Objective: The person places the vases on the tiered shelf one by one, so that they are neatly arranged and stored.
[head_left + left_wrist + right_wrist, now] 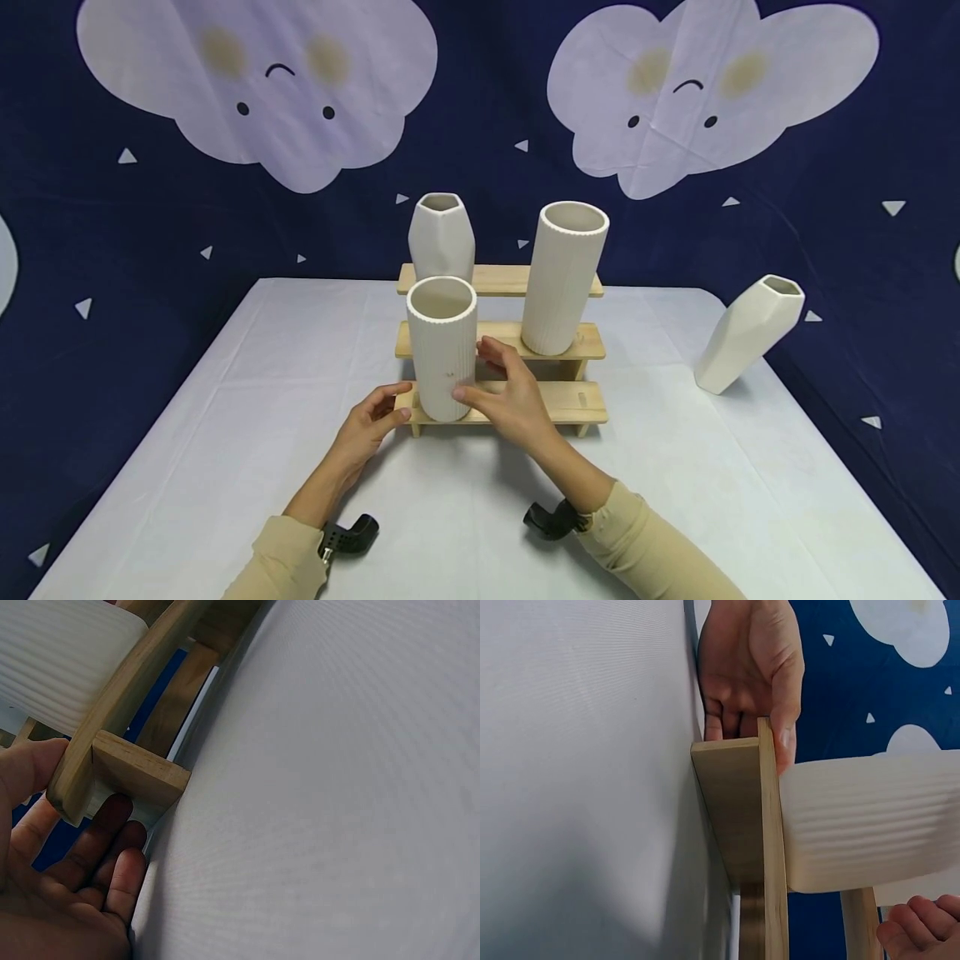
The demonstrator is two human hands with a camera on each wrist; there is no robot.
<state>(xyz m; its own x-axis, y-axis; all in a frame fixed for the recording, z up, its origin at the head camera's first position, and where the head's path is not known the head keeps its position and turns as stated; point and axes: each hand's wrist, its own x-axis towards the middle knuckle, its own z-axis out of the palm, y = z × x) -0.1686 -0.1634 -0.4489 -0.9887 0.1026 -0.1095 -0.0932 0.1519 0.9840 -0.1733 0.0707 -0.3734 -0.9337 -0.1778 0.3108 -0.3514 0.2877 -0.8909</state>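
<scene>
A white ribbed cylindrical vase [444,358] stands upright on the left part of the lowest tier of a three-step wooden stand [555,404]. My left hand [363,433] grips the left end of that tier. In the left wrist view its thumb lies against the board [112,712], with the other fingers underneath by the leg. My right hand [517,408] is at the vase's right side, its thumb overlapping the lower front. In the right wrist view its loosely bent fingers [922,926] show beside the vase [870,825]; the thumb is hidden there.
A faceted white vase [442,237] is behind on the stand's left, partly hidden. Another ribbed vase [562,283] stands on the middle tier's right. A second faceted vase [750,333] stands near the right edge of the white-covered table [247,433]. A dark blue cloud-print cloth [487,100] hangs behind.
</scene>
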